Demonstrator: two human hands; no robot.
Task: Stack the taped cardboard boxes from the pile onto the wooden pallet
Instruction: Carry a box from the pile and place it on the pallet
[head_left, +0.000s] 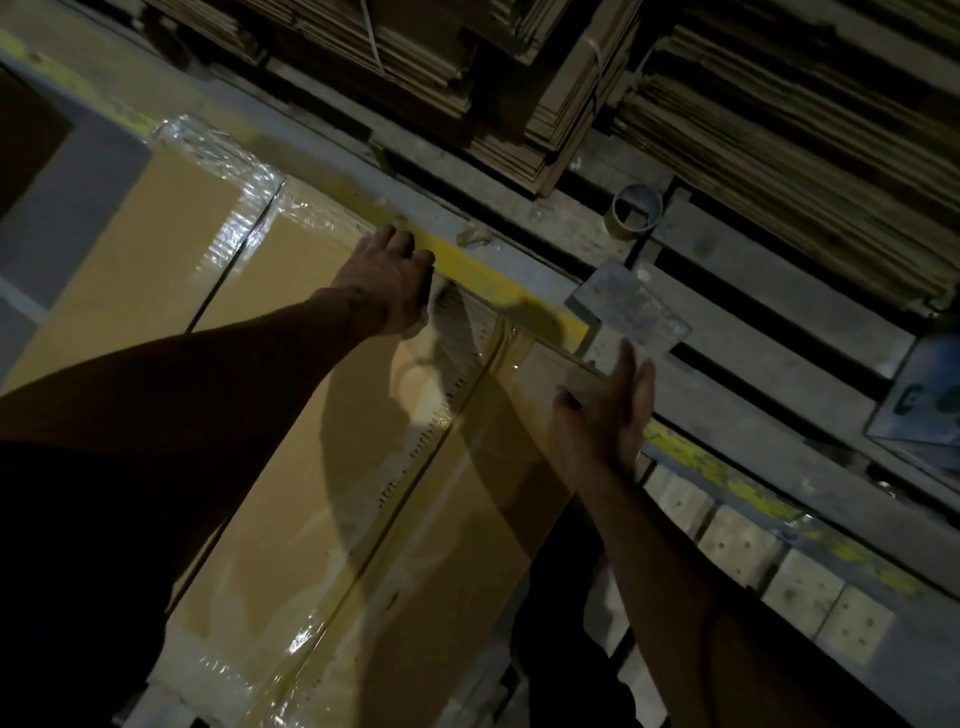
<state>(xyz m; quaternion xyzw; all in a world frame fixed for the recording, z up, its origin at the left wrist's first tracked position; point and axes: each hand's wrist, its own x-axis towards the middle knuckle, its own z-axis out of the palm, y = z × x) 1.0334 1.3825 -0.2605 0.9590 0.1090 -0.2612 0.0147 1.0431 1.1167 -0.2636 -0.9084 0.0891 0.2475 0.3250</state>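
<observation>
A brown cardboard box (291, 467) sealed with clear tape along its middle seam lies below me, filling the centre of the head view. A second taped box (156, 260) sits tight against its left side. My left hand (384, 280) grips the far edge of the centre box, fingers curled over the rim. My right hand (608, 410) lies flat with straight fingers against the box's right far corner. A wooden pallet (737, 551) shows as pale blocks under the box at lower right.
Bundled flat cardboard sheets (571, 78) are stacked on pallets across the top. A tape roll (636, 210) and a flat grey piece (628, 306) lie on pallet slats beyond the box. A yellow floor line (498, 280) runs along the box's far edge.
</observation>
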